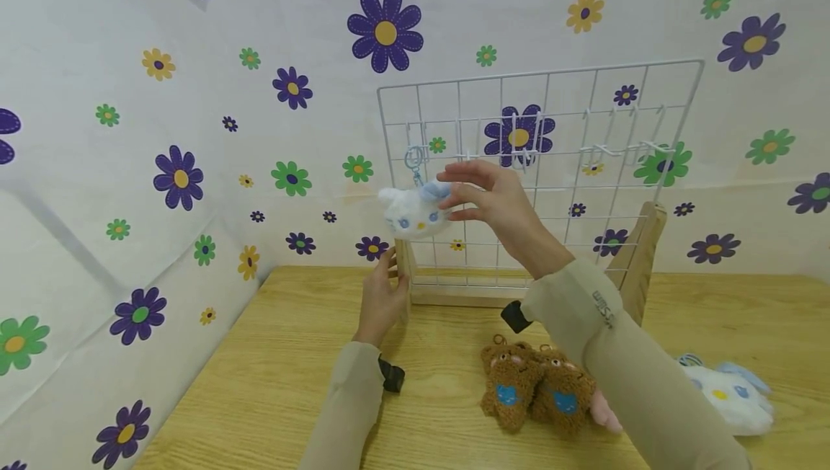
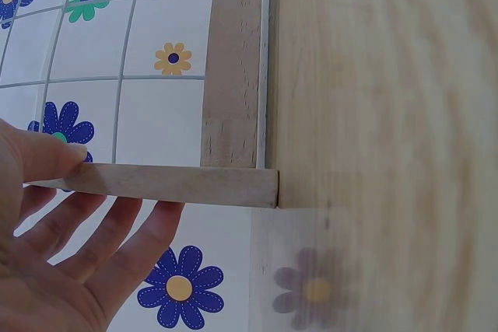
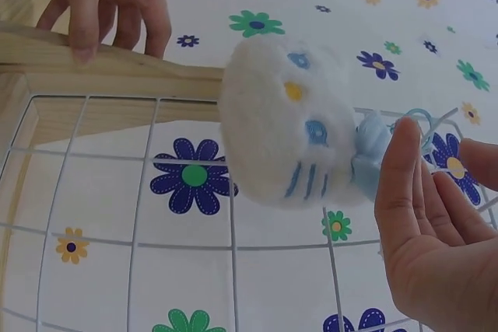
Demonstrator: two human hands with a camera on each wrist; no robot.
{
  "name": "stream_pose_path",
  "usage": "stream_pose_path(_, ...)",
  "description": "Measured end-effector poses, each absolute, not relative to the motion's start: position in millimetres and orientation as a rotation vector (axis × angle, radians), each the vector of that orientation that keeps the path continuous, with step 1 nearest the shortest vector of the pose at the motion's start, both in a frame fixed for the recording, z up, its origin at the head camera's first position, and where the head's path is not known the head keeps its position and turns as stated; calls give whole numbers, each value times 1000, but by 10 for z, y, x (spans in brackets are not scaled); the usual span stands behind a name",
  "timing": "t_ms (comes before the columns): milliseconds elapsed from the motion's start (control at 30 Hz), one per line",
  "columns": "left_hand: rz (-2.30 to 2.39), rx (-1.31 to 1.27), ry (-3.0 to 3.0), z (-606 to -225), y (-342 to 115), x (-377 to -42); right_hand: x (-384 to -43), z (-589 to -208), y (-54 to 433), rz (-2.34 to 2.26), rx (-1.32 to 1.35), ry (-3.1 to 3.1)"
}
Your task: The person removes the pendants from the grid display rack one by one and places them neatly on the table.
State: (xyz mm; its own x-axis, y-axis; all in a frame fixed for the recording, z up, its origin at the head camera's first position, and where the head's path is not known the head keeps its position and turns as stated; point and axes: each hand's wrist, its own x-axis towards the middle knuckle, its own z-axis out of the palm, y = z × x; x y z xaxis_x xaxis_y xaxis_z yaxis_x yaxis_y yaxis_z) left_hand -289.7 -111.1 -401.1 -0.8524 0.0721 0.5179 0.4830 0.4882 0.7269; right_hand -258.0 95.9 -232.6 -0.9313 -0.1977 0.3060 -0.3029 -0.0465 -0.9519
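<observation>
A white plush cat-head keychain (image 1: 415, 219) with a blue bow hangs by its blue ring (image 1: 413, 158) at the left of a white wire grid rack (image 1: 499, 81). Beside the bow is my right hand (image 1: 502, 203), its fingers extended and the thumb apart in the right wrist view; whether the fingertips touch the bow, I cannot tell. My left hand (image 1: 381, 300) grips the rack's left wooden leg (image 2: 179, 183), thumb on one side and fingers on the other.
Two brown bear plush keychains (image 1: 509, 391) lie on the wooden table (image 1: 272, 383), with a partly hidden pink thing (image 1: 604, 412) beside them. Another white plush (image 1: 735, 398) lies at the right. Several white hooks (image 1: 603, 149) stick out from the grid.
</observation>
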Motion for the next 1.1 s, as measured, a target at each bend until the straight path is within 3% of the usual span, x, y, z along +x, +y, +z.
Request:
stream_pose_path(667,-1329,-472,-2320,-4029,-1111,-2913,-2673,-2273,783,2410,685,-2028)
stream_pose_path(1100,-1331,-449,-2320,-4012,-1101,-2901,-2708,-2180,610,2285,437,-2090)
